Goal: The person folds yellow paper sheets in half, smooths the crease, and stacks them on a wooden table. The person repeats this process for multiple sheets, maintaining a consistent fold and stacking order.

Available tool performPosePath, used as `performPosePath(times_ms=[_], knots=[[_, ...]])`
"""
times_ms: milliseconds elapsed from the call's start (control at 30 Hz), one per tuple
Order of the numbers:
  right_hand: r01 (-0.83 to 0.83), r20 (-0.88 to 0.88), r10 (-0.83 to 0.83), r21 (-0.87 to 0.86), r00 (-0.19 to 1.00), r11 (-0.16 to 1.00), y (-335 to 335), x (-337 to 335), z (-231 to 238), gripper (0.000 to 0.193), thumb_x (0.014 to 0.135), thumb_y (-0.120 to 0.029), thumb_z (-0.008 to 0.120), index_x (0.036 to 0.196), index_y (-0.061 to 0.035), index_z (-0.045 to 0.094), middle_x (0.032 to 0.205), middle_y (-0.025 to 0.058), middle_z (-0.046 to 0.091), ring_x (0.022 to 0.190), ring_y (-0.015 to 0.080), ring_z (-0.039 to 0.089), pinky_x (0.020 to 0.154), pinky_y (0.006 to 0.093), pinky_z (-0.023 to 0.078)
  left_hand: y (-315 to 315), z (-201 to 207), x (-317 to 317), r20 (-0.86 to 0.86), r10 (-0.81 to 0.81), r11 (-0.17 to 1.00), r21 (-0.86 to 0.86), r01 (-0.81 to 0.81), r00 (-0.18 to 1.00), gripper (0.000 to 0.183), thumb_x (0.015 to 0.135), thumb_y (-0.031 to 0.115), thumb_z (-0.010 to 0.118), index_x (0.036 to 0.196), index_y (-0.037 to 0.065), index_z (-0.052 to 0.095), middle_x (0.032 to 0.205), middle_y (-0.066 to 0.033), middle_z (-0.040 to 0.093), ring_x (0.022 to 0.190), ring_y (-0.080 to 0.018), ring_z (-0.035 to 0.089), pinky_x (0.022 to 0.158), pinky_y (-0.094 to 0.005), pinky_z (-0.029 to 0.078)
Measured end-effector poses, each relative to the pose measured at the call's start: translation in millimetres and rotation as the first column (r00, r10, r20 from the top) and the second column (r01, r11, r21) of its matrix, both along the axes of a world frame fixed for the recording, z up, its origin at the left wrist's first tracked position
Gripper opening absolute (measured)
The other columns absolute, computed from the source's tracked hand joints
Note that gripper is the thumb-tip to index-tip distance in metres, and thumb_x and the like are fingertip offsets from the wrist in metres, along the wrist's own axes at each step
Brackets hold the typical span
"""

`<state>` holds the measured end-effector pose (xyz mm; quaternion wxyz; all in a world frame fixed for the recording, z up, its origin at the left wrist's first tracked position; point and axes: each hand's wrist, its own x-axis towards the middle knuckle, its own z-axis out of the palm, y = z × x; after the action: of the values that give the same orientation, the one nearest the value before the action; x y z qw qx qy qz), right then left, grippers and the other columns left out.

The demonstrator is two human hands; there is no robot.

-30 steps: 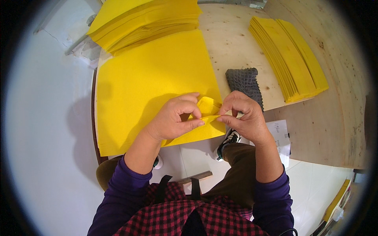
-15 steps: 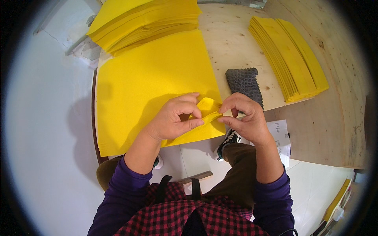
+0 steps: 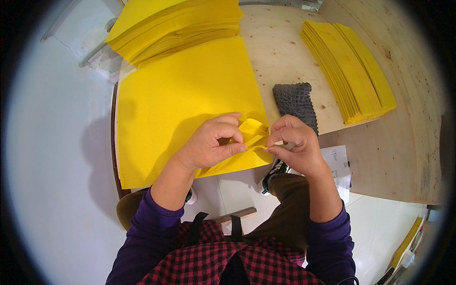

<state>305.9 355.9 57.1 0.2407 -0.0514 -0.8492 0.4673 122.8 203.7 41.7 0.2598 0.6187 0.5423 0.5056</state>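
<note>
A wide yellow sheet (image 3: 190, 85), which looks like felt or soft paper, lies at the front left of the wooden table. Its near right corner is lifted and creased between my hands. My left hand (image 3: 216, 137) pinches the fold with thumb and forefinger. Opposite it, my right hand (image 3: 294, 142) pinches the corner's edge with thumb and forefinger. Between them a raised flap of the sheet stands up in small folds. How many layers each hand grips is too small to tell. A dark grey quilted cloth (image 3: 295, 102) lies just beyond my right hand.
A thick stack of yellow sheets (image 3: 175, 28) rises at the back left. Folded yellow strips (image 3: 349, 71) lie in two rows on the right of the wooden table (image 3: 280, 42). A white paper (image 3: 336, 166) hangs below the table's edge, and a wooden block (image 3: 240, 213) is on the floor.
My right hand has shifted slightly right and down, pulling the sheet's corner and opening the creases between my hands. My left hand has hardly moved.
</note>
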Motion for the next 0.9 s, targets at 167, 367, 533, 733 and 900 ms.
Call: performPosePath(times_ms=[167, 367, 533, 733, 900], knots=[[0.0, 0.011, -0.001, 0.09, 1.0, 0.996, 0.2, 4.4, 1.9, 0.02, 0.064, 0.003, 0.075, 0.078, -0.0065, 0.064, 0.081, 0.0069, 0.06, 0.079, 0.0256, 0.06, 0.069, 0.0326, 0.048, 0.3, 0.9, -0.2, -0.004, -0.003, 1.0, 0.011, 0.003, 1.0, 0.019, 0.079, 0.012, 0.073, 0.072, 0.006, 0.056, 0.065, -0.0037, 0.039, 0.062, -0.0209, 0.044, 0.105, -0.0447, 0.036], [-0.046, 0.012, 0.045, 0.143, 0.999, 0.989, 0.9, 4.0, -2.7, 0.023, 0.061, 0.005, 0.073, 0.08, -0.0081, 0.069, 0.081, 0.0056, 0.061, 0.079, 0.0244, 0.059, 0.069, 0.0325, 0.049, 0.8, 2.1, 0.7, -0.021, 0.006, 1.0, 0.023, -0.005, 1.0, 0.018, 0.079, 0.009, 0.072, 0.072, 0.006, 0.056, 0.065, -0.0062, 0.04, 0.061, -0.0244, 0.044, 0.104, -0.0442, 0.038], [-0.082, 0.012, 0.081, 0.177, 0.997, 0.981, 3.7, 4.6, -4.0, 0.027, 0.059, 0.008, 0.071, 0.079, -0.0096, 0.071, 0.08, 0.0033, 0.06, 0.078, 0.0214, 0.058, 0.068, 0.0302, 0.048, 1.1, 2.2, 1.0, -0.017, 0.006, 1.0, 0.018, -0.005, 1.0, 0.018, 0.079, 0.009, 0.072, 0.072, 0.005, 0.056, 0.064, -0.0061, 0.04, 0.061, -0.0241, 0.044, 0.105, -0.0447, 0.037], [-0.075, 0.024, 0.072, 0.145, 0.997, 0.987, 2.7, 2.4, -2.8, 0.026, 0.057, 0.008, 0.071, 0.077, -0.0091, 0.07, 0.08, 0.0034, 0.059, 0.078, 0.0218, 0.058, 0.068, 0.0305, 0.048, 0.9, 2.9, 1.1, -0.015, 0.004, 1.0, 0.01, -0.004, 1.0, 0.018, 0.078, 0.008, 0.072, 0.072, 0.005, 0.056, 0.064, -0.0061, 0.04, 0.061, -0.0239, 0.044, 0.105, -0.0445, 0.037], [-0.067, 0.0, 0.068, 0.15, 0.998, 0.986, 2.1, 0.4, -0.9, 0.019, 0.063, 0.006, 0.069, 0.076, -0.0071, 0.066, 0.079, 0.0067, 0.06, 0.078, 0.0261, 0.059, 0.067, 0.0334, 0.048, 1.0, 3.2, 1.9, -0.017, 0.011, 1.0, 0.01, -0.01, 1.0, 0.018, 0.077, 0.008, 0.072, 0.072, 0.005, 0.056, 0.065, -0.0062, 0.041, 0.061, -0.0239, 0.044, 0.105, -0.0438, 0.037]])
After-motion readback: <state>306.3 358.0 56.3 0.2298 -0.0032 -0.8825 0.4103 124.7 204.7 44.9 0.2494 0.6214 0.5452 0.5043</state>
